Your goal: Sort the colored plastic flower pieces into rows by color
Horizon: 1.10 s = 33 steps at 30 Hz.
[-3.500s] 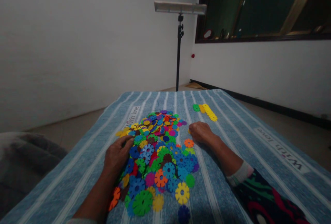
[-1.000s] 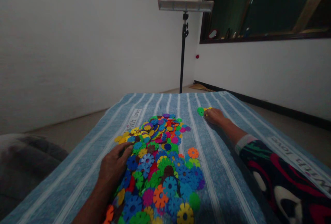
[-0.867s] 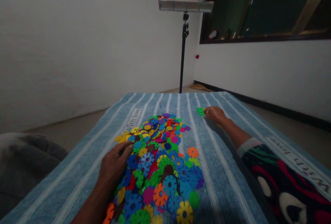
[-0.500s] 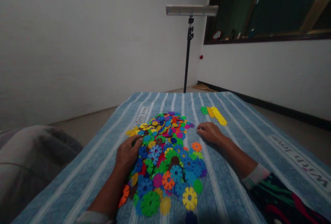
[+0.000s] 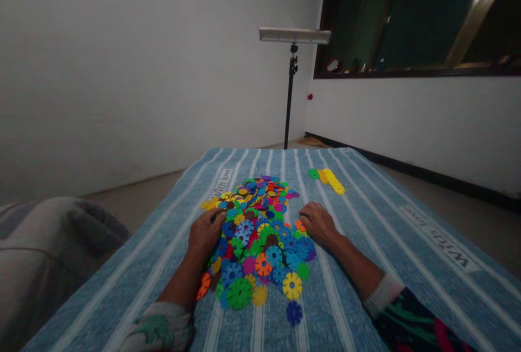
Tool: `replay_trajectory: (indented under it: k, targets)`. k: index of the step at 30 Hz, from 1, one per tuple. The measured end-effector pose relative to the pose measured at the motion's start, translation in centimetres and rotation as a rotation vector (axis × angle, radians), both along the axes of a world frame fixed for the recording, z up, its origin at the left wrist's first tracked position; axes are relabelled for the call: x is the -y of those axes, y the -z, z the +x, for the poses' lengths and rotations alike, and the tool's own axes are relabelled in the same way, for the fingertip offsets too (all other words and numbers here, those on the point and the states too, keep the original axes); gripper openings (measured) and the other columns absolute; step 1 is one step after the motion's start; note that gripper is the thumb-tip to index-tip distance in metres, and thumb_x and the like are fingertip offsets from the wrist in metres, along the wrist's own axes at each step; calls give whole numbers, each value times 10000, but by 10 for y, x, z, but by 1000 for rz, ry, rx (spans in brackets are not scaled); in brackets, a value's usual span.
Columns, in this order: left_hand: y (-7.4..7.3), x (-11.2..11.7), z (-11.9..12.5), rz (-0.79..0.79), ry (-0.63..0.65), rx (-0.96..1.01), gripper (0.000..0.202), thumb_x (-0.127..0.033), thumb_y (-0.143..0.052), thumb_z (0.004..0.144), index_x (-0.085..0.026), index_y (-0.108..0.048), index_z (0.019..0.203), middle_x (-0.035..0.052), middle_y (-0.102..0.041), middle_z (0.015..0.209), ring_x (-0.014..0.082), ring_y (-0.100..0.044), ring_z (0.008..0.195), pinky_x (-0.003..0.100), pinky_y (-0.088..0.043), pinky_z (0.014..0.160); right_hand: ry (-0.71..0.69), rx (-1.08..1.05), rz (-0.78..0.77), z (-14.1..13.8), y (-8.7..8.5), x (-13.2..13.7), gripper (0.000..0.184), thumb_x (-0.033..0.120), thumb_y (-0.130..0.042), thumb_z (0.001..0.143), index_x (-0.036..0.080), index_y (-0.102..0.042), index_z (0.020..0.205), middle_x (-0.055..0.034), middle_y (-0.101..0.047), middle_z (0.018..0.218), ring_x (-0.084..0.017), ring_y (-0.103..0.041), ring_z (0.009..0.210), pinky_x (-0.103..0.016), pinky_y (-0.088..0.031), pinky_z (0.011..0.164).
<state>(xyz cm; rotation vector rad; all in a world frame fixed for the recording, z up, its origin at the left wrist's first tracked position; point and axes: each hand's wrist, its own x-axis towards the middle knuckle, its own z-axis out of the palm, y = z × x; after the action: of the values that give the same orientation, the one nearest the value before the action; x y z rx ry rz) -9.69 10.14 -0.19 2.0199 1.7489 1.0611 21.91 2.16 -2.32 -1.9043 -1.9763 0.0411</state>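
A heap of flower-shaped plastic discs [image 5: 264, 243] in many colours is spread over the striped cloth before me. My left hand [image 5: 207, 227] rests against the heap's left edge, fingers loosely bent, a small gap between thumb and forefinger; no disc shows in it. On the opposite side, my right hand [image 5: 318, 222] is lowered beside the heap, its fingers bent but not closed on anything visible. Its fingertips reach an orange disc [image 5: 300, 225], which they partly cover. Farther back lie a green disc [image 5: 313, 173], an orange-yellow group of discs [image 5: 322, 176] and an overlapping row of yellow discs [image 5: 334, 181].
Blue striped cloth [image 5: 366, 232] covers the table. A dark blue disc [image 5: 294, 313] lies apart at the near side. Behind the table stands a lamp on a black pole [image 5: 289, 97]. Grey fabric [image 5: 61, 254] bulges at the left.
My right hand has come nearer, from the heap's far right side to the orange disc. My left hand stays at the left edge. The whole view has shifted slightly.
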Motion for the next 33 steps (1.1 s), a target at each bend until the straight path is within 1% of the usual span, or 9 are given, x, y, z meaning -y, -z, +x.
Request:
replay_trajectory:
  k: [5,10,15,19,24,28,33]
  targets:
    - [-1,1,0,31,-5,12,405,-459,-481,733,-224,-754,917,48,-763,1026,248,-681,992,333,-519,899,-16,-14,25,-2,4,5,227,215,-482,921,195,-699,855,-58,-648,975,-177,-545,969,-287,-362,873]
    - [-3,2,0,33,-14,20,389,-467,-480,717,-236,-753,871,50,-765,1018,254,-683,998,339,-523,909,-43,-27,37,-2,3,10,218,224,-491,930,189,-676,820,-45,-636,951,-163,-540,943,-279,-354,865]
    - [-3,1,-1,14,2,4,439,-482,-464,726,-212,-747,925,77,-752,1072,274,-671,1046,373,-506,952,-72,-48,47,-1,2,12,235,254,-488,948,185,-673,821,-45,-634,953,-158,-540,937,-276,-353,871]
    - [-4,1,0,-2,0,-8,460,-476,-449,739,-194,-749,944,96,-746,1086,282,-666,1061,380,-504,953,-90,-66,54,0,2,12,256,281,-485,958,183,-669,810,-42,-636,932,-156,-543,942,-276,-354,881]
    - [-4,3,1,-3,-2,9,439,-462,-475,745,-198,-753,960,78,-748,1081,266,-668,1050,351,-504,949,-104,-88,58,2,3,13,287,302,-470,970,178,-674,811,-43,-634,921,-151,-545,933,-278,-354,884]
    - [-1,4,2,-13,5,31,422,-443,-485,756,-200,-749,979,63,-753,1065,256,-670,1024,349,-504,936,-130,-92,74,5,4,13,300,306,-462,972,180,-671,797,-45,-633,911,-153,-544,926,-287,-356,882]
    - [2,2,3,-3,-8,33,416,-415,-491,760,-176,-748,983,75,-754,1056,264,-671,1017,363,-501,935,-150,-95,76,8,7,13,290,319,-476,963,186,-677,801,-47,-637,904,-162,-553,923,-295,-364,879]
